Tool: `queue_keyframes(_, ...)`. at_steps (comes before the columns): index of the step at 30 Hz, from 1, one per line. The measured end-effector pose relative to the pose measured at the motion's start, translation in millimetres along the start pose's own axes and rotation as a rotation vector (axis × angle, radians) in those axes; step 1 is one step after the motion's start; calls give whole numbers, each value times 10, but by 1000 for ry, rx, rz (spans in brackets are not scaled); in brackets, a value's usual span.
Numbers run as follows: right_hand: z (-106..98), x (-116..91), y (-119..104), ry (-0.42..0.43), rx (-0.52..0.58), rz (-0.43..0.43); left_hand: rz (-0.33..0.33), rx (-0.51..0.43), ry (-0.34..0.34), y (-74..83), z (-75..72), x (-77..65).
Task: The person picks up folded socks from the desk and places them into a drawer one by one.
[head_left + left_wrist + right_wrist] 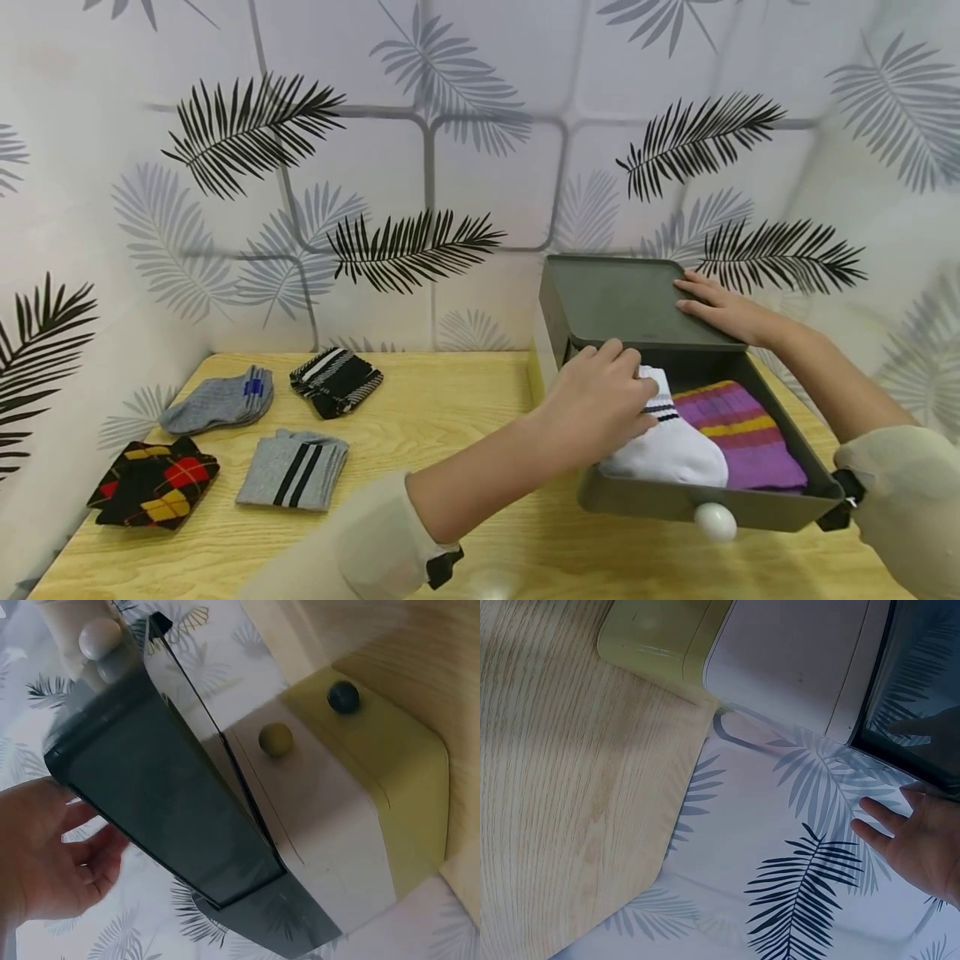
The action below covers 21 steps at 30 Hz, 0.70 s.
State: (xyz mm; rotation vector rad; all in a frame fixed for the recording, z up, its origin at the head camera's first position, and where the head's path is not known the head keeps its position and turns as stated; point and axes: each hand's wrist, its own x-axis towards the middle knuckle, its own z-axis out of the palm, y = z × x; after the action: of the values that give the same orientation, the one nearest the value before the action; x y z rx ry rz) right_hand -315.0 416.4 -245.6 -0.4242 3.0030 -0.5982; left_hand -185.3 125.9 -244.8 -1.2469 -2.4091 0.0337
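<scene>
A small chest with a dark green top (622, 300) stands at the right, its top drawer (712, 506) pulled out by a white knob (715, 522). Inside the drawer, white socks (667, 454) with dark stripes lie next to purple socks (750, 446) with yellow bands. My left hand (600, 400) is over the drawer's left wall, overlapping the white socks' cuff. Its fingers are loosely bent, and nothing shows between them in the left wrist view. On the right edge of the chest's top rests my right hand (723, 312), fingers extended.
Folded socks lie at the left of the wooden table (435, 433): grey-blue socks (221, 402), black-and-white socks (336, 382), grey striped socks (294, 471) and argyle socks (155, 485). Below the green drawer are a white drawer (315, 802) and a yellow-green drawer (397, 757). Leaf-patterned wall behind.
</scene>
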Motion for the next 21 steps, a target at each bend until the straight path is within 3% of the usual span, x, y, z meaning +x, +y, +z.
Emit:
queue_keyframes(2, 10, -5, 6, 2, 1, -5, -7, -266, 72, 60, -33, -82)
queue_keyframes(4, 13, -4, 6, 6, 3, -9, -11, -638, 56, 141, -70, -183)
queue_keyframes(6, 10, 0, 2, 7, 0, -12, -26, -1035, -63, 240, -85, -292)
queue_keyframes(9, -6, 2, -2, 4, -2, -10, -144, -1524, -357, 407, -29, -424)
queue_keyframes(12, -19, -8, -5, 4, -7, -7, -305, -1802, -614, 558, 115, -478)
queue_keyframes(14, -23, -17, -7, 2, -3, -5, -415, -1942, -720, 642, 215, -476)
queue_keyframes(18, -13, -27, -15, -4, 7, -2, -566, -2209, -818, 746, 370, -414)
queue_keyframes(21, -4, -28, -10, 1, 5, -3, -638, -2363, -800, 782, 447, -347)
